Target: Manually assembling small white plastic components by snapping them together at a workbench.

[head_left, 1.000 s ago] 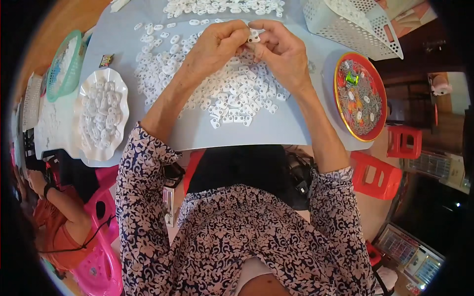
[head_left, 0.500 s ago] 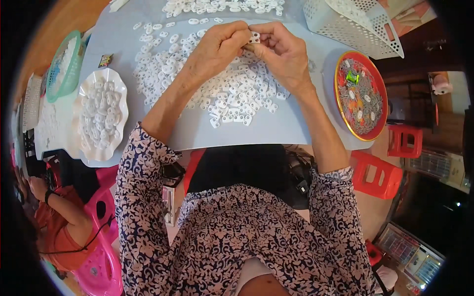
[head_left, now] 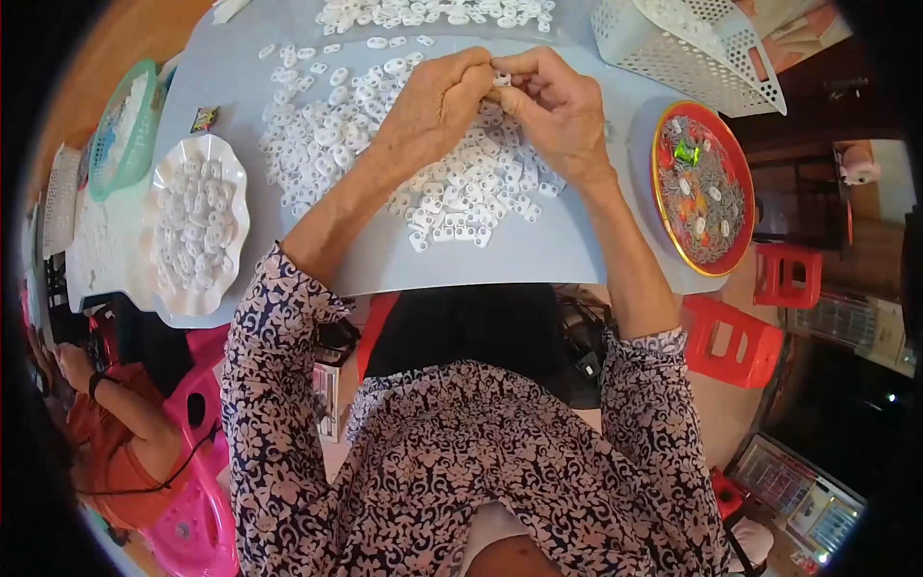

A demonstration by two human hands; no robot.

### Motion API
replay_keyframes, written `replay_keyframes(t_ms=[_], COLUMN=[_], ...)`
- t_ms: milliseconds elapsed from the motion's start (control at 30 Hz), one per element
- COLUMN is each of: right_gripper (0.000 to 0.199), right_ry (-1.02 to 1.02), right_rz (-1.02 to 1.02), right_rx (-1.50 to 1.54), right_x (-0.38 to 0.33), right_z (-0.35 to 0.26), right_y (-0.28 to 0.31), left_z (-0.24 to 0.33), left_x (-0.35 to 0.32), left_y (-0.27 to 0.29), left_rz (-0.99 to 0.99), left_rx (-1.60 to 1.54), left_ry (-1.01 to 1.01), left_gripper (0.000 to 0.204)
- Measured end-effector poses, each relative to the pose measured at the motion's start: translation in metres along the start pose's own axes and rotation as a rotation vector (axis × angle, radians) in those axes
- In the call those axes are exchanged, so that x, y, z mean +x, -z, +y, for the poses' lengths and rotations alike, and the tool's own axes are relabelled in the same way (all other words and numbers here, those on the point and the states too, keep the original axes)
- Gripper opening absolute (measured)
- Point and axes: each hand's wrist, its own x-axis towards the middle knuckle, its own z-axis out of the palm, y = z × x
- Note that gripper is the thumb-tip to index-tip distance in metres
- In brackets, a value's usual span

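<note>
Small white plastic piece (head_left: 500,79) pinched between left hand (head_left: 433,106) and right hand (head_left: 562,115), upper centre. White scalloped dish (head_left: 165,207) at left part-filled; large loose pile (head_left: 452,192) left unprocessed, apparently.

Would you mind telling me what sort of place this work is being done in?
Probably a home or small workshop doing piecework by hand: a low table heaped with small white plastic parts, a white basket, and red plastic stools on the floor.
</note>
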Motion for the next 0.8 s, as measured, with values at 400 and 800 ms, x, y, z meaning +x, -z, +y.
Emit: replay_keyframes(t_ms=[400,800], right_gripper=[0.011,0.017], right_ry=[-0.035,-0.173], right_rz=[-0.031,-0.01], right_rx=[0.139,0.263], right_x=[0.001,0.003], right_z=[-0.007,0.0], right_y=[0.002,0.004], left_z=[-0.009,0.002], left_x=[-0.002,0.001], left_y=[-0.001,0.013], left_rz=[-0.053,-0.109], left_rx=[-0.112,-0.019], left_ry=[-0.008,0.046], left_gripper=[0.028,0.023])
